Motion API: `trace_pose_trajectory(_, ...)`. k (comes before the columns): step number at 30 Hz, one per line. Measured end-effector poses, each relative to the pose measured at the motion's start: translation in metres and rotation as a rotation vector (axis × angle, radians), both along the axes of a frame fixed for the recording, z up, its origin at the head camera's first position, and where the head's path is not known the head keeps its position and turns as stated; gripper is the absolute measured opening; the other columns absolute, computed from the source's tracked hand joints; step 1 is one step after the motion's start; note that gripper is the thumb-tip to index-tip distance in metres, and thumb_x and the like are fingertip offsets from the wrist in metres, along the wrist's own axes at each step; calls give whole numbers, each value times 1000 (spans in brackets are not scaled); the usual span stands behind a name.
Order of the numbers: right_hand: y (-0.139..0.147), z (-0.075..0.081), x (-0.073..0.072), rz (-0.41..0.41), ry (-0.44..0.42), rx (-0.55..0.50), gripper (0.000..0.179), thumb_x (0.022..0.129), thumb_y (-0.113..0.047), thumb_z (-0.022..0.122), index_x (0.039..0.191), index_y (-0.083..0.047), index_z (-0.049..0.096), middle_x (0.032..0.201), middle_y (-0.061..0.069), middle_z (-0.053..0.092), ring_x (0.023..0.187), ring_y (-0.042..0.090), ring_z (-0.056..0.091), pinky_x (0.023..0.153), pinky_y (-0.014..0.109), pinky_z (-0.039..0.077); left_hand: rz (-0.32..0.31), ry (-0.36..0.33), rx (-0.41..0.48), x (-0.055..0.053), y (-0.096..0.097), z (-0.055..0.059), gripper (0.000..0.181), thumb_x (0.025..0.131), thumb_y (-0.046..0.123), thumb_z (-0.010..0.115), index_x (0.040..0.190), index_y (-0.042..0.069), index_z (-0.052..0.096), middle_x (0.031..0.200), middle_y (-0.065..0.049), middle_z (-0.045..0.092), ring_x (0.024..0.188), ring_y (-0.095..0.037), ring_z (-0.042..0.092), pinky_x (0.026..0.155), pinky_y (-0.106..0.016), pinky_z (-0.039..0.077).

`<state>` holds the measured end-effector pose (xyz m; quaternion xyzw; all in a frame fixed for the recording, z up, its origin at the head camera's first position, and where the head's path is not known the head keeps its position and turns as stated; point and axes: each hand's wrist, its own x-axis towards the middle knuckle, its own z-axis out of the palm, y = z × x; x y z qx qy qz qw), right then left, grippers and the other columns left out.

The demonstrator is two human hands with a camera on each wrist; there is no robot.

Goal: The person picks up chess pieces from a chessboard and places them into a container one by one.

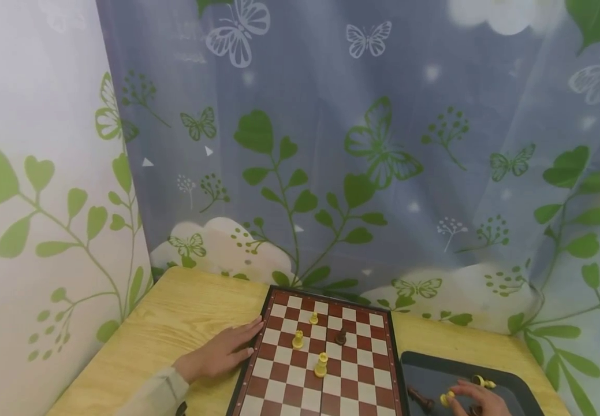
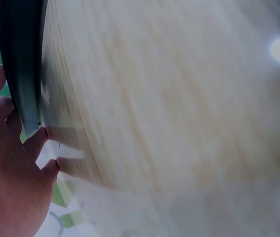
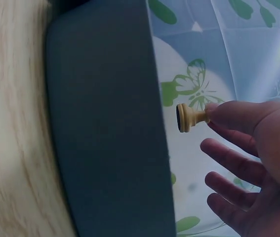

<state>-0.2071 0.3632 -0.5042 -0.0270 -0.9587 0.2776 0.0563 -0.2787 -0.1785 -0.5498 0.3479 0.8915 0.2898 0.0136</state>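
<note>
In the head view my right hand (image 1: 479,398) is over the dark tray, pinching a yellow chess piece (image 1: 447,398) between thumb and index finger. The right wrist view shows this piece (image 3: 191,117) with its round base outward and its top hidden by the fingertips; the other fingers are spread. My left hand (image 1: 227,352) rests along the left edge of the chessboard (image 1: 274,398), fingers extended. In the left wrist view its fingertips (image 2: 40,134) are at the board's dark side and the tabletop. Several pieces stand on the board, including a yellow rook (image 1: 321,365).
Also on the board are a yellow piece (image 1: 298,340), a smaller yellow piece (image 1: 314,318) and a dark piece (image 1: 341,337). The tray (image 1: 435,361) holds a lying yellow piece (image 1: 483,381) and a dark piece (image 1: 420,400). A patterned curtain (image 1: 320,173) hangs behind the wooden table (image 1: 201,300).
</note>
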Motion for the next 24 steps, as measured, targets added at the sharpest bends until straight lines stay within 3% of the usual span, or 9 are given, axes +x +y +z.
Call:
trace_pose_trajectory(3,4,-6,2,-6,39,26,22,90,-21,76,99,0,79,111,30,72,81,30,75,64,34,61,2,-5,-13,1,0,2,58,110,28,42,157,-4,32,163,-25,29,141,-52,39,108,-77,28)
trace_pose_trajectory(9,10,-11,1,47,187,147,12,85,-20,81,89,-8,81,96,18,77,80,31,73,70,46,60,20,-18,-36,2,1,6,58,110,29,42,157,-3,31,164,-23,28,142,-51,38,110,-76,26)
trace_pose_trajectory(13,14,-16,1,44,257,173,9,80,-18,84,84,-11,81,91,14,77,73,26,73,64,37,60,19,0,-17,2,0,2,58,110,30,43,157,-2,32,163,-23,29,142,-51,39,109,-77,27)
trace_pose_trajectory(18,18,-17,1,38,213,158,10,83,-19,83,86,-10,81,95,17,77,78,30,73,69,44,60,22,23,-2,-1,0,-3,58,110,31,43,158,1,33,163,-21,30,142,-50,39,108,-76,28)
trace_pose_trajectory(24,20,-17,1,29,137,138,12,86,-20,80,90,-9,81,100,20,76,83,32,73,74,48,60,29,-12,-17,1,1,1,58,110,30,43,158,-2,31,164,-22,28,143,-50,37,111,-76,25)
